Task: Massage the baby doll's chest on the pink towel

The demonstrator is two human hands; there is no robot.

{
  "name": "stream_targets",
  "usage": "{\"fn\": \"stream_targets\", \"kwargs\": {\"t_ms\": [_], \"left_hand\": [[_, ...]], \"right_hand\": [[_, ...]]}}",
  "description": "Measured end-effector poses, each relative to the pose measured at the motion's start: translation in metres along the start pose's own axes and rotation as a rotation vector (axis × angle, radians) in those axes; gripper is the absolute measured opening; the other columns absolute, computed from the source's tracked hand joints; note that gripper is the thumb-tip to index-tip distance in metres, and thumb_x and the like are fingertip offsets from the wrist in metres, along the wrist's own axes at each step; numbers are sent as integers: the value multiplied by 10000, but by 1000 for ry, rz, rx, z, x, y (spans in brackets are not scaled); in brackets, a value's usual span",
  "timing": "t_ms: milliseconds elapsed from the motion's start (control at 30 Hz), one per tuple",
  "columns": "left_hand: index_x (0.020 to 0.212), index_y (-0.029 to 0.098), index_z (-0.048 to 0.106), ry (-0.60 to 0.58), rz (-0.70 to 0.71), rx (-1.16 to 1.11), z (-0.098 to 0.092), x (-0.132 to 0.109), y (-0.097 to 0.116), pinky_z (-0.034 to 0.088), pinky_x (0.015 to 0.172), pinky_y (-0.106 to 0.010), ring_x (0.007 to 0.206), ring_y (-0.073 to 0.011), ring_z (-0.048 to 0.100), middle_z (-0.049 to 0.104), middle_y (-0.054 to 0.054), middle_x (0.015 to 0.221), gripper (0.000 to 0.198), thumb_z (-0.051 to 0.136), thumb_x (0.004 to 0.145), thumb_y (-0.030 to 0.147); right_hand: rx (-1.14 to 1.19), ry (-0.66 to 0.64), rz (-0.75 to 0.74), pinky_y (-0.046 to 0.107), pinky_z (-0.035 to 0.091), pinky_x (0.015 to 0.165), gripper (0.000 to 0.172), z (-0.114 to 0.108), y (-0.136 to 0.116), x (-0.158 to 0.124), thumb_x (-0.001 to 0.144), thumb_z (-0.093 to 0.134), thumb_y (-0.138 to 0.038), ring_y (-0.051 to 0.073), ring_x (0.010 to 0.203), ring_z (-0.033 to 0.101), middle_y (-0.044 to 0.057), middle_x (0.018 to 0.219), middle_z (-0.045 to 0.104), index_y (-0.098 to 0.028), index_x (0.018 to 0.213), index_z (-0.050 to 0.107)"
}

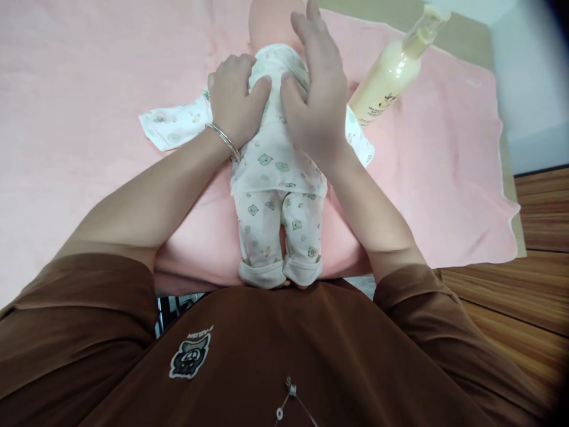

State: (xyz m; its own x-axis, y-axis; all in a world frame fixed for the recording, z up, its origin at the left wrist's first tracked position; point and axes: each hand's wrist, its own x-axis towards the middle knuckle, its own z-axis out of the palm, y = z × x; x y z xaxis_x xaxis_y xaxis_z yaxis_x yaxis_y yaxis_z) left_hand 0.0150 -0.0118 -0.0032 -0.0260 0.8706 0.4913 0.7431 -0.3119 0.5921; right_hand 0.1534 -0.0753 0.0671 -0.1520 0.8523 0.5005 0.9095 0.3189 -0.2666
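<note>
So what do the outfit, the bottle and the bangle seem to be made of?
The outfit looks like soft, matte cotton knit, judging by its creases and rolled cuffs. The bottle seems to be smooth, glossy plastic, with a sheen along its side. The bangle looks like polished silvery metal, from its bright shine, though it could be plated.
</note>
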Motion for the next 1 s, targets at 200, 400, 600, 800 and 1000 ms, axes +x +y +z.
{"fn": "stream_targets", "kwargs": {"t_ms": [200, 400, 600, 800, 1000], "left_hand": [[1049, 255, 641, -23, -3, 17, 0, 1, -1, 362, 937, -433, 1068, -246, 557, 650, -27, 1072, 176, 551, 904, 212], [1070, 226, 645, -7, 8, 34, 4, 0, -2, 355, 924, -413, 1084, -233, 555, 646, -19, 1096, 226, 553, 879, 148], [1072, 208, 650, -11, 16, 36, 1, -1, 0, 355, 905, -413, 1070, -249, 562, 648, -41, 1084, 212, 554, 892, 156], [1052, 230, 625, -2, 1, 27, 6, 1, -4, 331, 910, -405, 1076, -228, 549, 639, -15, 1089, 209, 560, 884, 125], [1037, 242, 619, -12, 7, 25, 4, 0, -3, 323, 912, -394, 1069, -222, 541, 637, -15, 1074, 197, 539, 894, 132]], "right_hand": [[-71, -281, 179, 505, 139, 1231, 669, 17, -10, -3, 803, 408, -213, 232, 1496, 117, -23, 1582, 211, -259, 1467, 343], [-60, -145, 91, 390, 207, 1249, 590, 1, -13, -5, 862, 311, -217, 139, 1485, 154, -132, 1552, 249, -355, 1432, 373], [-49, -201, 28, 462, 245, 1221, 555, 16, -5, -7, 833, 399, -196, 212, 1451, 241, -23, 1531, 334, -259, 1382, 446], [-76, -75, -36, 258, 303, 1194, 545, 9, -7, -8, 877, 289, -187, 74, 1419, 302, -12, 1535, 324, -211, 1412, 396], [-115, -241, -10, 326, 256, 1220, 609, 13, -6, -4, 822, 342, -195, 156, 1445, 276, 14, 1535, 333, -180, 1427, 418]]}}
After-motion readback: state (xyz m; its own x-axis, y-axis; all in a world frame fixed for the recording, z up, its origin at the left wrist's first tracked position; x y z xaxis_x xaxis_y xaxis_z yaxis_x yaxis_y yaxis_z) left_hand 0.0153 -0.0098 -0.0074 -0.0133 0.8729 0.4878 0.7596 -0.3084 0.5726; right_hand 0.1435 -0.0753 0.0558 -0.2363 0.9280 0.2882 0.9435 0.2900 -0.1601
